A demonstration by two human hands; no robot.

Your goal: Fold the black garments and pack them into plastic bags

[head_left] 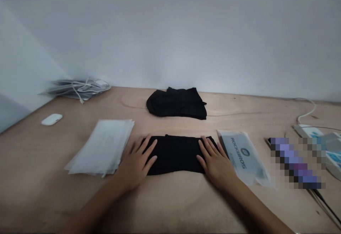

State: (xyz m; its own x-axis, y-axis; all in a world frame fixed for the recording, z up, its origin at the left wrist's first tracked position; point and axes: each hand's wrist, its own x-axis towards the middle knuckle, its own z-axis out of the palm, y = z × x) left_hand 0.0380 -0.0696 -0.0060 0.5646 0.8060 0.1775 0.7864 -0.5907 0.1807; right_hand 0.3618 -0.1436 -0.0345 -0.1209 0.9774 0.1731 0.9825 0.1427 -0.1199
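Note:
A folded black cloth [177,154] lies flat on the wooden table in front of me. Its exact kind of garment I cannot make out. My left hand [138,161] rests on its left end with fingers spread. On the right end lies my right hand [214,159], its fingers also apart and flat. Farther back is a second piece of black cloth [177,103], loosely folded. Left of my hands sits a stack of translucent plastic bags [102,147]. Close by my right hand is a flat plastic packet [241,157] printed "ROCKBROS".
A white earbud case [52,119] sits at the left. Behind it lies a grey pile with a white cable [82,86] near the wall. To the right are a pixelated phone-like device [295,163], a power strip [309,131] and several cords.

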